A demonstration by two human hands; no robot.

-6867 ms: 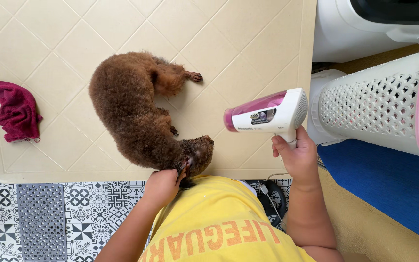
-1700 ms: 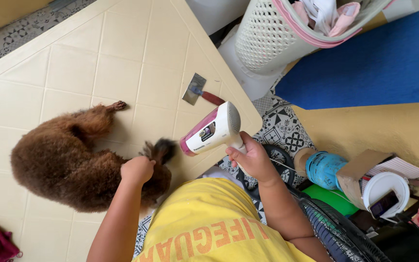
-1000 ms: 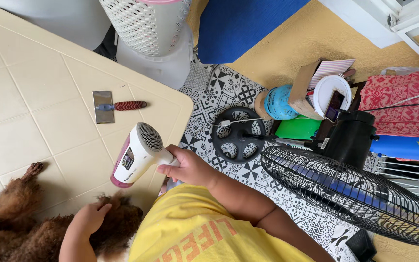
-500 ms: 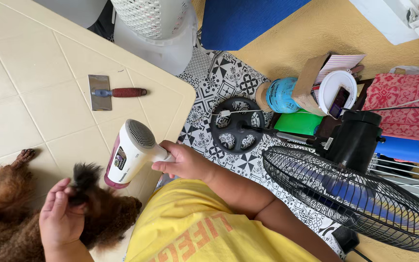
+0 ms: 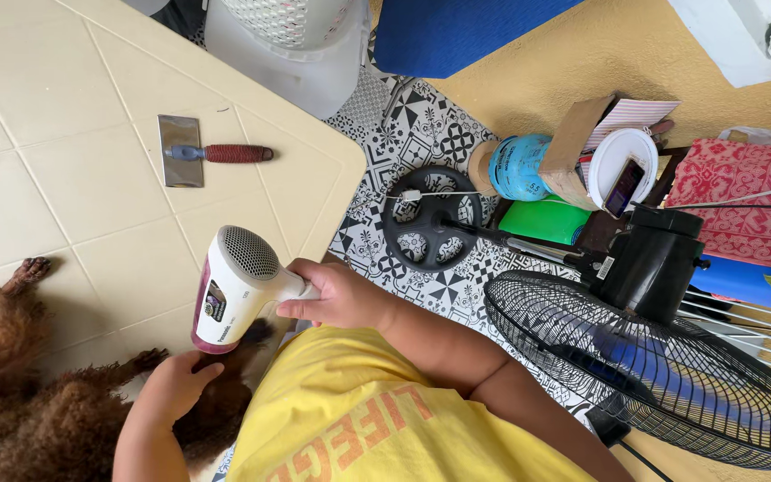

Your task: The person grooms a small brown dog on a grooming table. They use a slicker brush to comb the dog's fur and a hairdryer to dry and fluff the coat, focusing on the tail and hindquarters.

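Dog [image 5: 37, 419], brown and curly, lies on the cream table [image 5: 64, 161] at about 8 o'clock in the view, partly cut by the left and lower edges. Its long axis runs roughly from 10 o'clock to 4 o'clock, with one paw stretched up toward 10 o'clock and the darker head end, as it seems, toward the person's body. The left hand [image 5: 176, 384] is the nearer one: it rests on the fur at this darker end, fingers loosely curved over it; I cannot tell if it pinches any hair. The right hand [image 5: 336, 295] is wrapped firmly around the handle of a white and pink hair dryer [image 5: 229, 290], just at 1 o'clock from the left hand. The dryer's pink nozzle points down toward 7 o'clock, very near the left hand and the fur under it.

On the table at 11 o'clock from the dryer, well apart, lies a slicker brush [image 5: 203, 156] with a dark red handle. The table surface is smooth with a diamond tile pattern. Beside it the floor has black and white patterned tiles. At 3 o'clock stands a black fan [image 5: 653, 357], and at 1 o'clock a blue jar [image 5: 515, 168] and a cardboard box [image 5: 582, 147] against the yellow wall.
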